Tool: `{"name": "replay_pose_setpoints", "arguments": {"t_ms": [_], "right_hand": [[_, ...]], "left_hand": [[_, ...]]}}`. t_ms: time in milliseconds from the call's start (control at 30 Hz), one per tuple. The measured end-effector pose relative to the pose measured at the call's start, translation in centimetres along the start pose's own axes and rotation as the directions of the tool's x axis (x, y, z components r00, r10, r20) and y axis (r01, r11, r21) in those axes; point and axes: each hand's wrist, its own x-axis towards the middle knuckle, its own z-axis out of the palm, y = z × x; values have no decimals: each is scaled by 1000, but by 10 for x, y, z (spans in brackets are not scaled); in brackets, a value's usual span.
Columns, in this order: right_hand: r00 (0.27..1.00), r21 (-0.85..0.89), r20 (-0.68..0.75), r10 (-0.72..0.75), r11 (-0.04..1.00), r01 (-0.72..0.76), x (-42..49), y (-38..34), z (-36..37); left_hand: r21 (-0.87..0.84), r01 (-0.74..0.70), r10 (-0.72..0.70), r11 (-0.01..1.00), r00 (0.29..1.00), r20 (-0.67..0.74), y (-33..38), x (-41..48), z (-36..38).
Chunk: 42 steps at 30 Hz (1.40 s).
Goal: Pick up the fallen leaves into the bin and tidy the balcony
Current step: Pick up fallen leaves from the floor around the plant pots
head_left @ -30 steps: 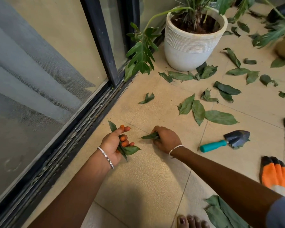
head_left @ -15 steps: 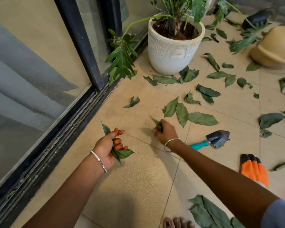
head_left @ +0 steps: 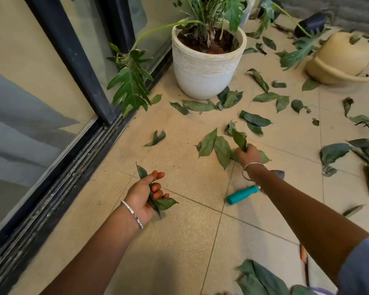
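Note:
Green fallen leaves lie scattered over the beige tiled floor (head_left: 192, 231). My left hand (head_left: 144, 193) hovers low over the tiles at centre left, closed around a small bunch of leaves (head_left: 160, 204). Farther out, my right hand (head_left: 248, 155) rests on the floor, gripping a leaf (head_left: 240, 140) that sticks up from its fingers. Just left of that hand lie two large leaves (head_left: 215, 145); a third is partly under the hand. A lone leaf (head_left: 157, 138) sits nearer the door track. No bin is in view.
A white ribbed plant pot (head_left: 207, 67) stands ahead with leaves around its base. A teal-handled trowel (head_left: 242, 194) lies under my right forearm. A tan overturned pot (head_left: 343, 58) is at far right. The sliding door track (head_left: 58, 188) runs along the left.
My right hand has moved forward and to the right with its leaf, reaching the cluster of large leaves. The left hand keeps its bunch. The camera has shifted toward the plant pot.

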Motion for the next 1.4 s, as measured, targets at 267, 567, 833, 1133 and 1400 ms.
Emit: {"name": "replay_pose_setpoints", "arguments": {"t_ms": [267, 567, 833, 1133, 1400], "right_hand": [[981, -250, 149, -127, 955, 161, 7, -17, 30], [933, -320, 186, -308, 879, 354, -10, -16, 37], [981, 688, 167, 98, 701, -187, -26, -14, -18], [885, 768, 455, 97, 460, -445, -51, -1, -63], [741, 786, 603, -296, 377, -490, -124, -40, -68]], "left_hand": [[-8, 12, -12, 1000, 999, 53, -3, 10, 22], [4, 25, -25, 1000, 1000, 15, -6, 10, 15], [5, 38, -38, 999, 999, 36, -13, 9, 21], [30, 41, -43, 999, 997, 58, -22, 8, 36], [99, 174, -193, 980, 952, 239, -29, -6, 48]]}}
